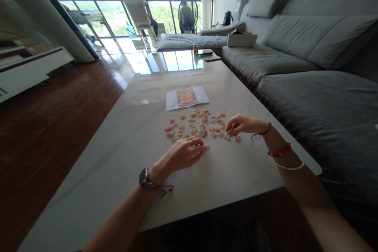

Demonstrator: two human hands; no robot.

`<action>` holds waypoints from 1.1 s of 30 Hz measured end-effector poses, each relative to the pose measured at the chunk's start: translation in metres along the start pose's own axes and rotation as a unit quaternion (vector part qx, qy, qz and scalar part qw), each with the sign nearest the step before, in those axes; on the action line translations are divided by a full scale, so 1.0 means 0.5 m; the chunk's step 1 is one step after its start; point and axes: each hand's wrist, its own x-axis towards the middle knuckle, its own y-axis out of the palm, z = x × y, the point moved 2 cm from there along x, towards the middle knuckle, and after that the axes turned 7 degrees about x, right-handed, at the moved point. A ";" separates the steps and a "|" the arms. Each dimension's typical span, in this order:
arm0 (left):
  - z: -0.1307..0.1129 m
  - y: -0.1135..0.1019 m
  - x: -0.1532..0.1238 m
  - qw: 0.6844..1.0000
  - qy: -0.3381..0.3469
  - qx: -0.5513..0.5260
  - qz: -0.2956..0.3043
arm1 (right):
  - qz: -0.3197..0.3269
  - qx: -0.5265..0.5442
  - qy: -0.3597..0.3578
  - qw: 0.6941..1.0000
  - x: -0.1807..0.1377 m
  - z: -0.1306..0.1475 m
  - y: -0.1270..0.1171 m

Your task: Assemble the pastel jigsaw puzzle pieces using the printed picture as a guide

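Loose jigsaw puzzle pieces (203, 130) in pink, orange, yellow and purple lie spread over the middle of a glossy white table (141, 134). My left hand (186, 153) is low over the table at the near side of the pieces, its fingers pinched on a small pale puzzle piece (207, 147). At the right edge of the spread, my right hand (242, 124) reaches down with fingertips closed around a puzzle piece, mostly hidden by the fingers. Behind the pieces lies a creased paper sheet (171, 100) printed with a yellow and pink picture.
A small glass bottle (195, 46) and a phone-like flat object (205, 52) stand near the table's far end. A grey sofa (319, 86) runs along the right side. Beyond the table, a person (137, 8) sits on a chair by the windows.
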 end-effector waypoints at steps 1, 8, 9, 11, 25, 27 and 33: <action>0.001 0.000 0.000 1.000 -0.001 -0.002 -0.001 | -0.014 -0.021 0.013 1.000 -0.002 -0.007 -0.011; 0.003 0.002 0.000 1.000 -0.001 -0.009 -0.018 | -0.054 -0.093 0.042 0.993 0.010 -0.044 -0.042; 0.003 0.001 0.001 1.000 -0.002 -0.007 -0.020 | -0.043 -0.069 0.038 0.996 0.012 -0.043 -0.038; 0.003 0.001 0.000 1.000 -0.001 -0.002 -0.021 | -0.026 -0.029 0.030 0.999 0.013 -0.039 -0.032; 0.008 0.007 -0.001 1.000 -0.003 0.001 -0.003 | -0.011 -0.214 -0.043 0.976 -0.011 -0.004 -0.024; 0.010 0.008 -0.001 1.000 -0.003 0.003 -0.001 | 0.030 -0.228 -0.051 0.972 -0.012 0.001 -0.010; 0.012 0.009 -0.002 1.000 -0.007 -0.001 0.002 | 0.044 -0.228 -0.012 0.973 0.000 -0.011 -0.001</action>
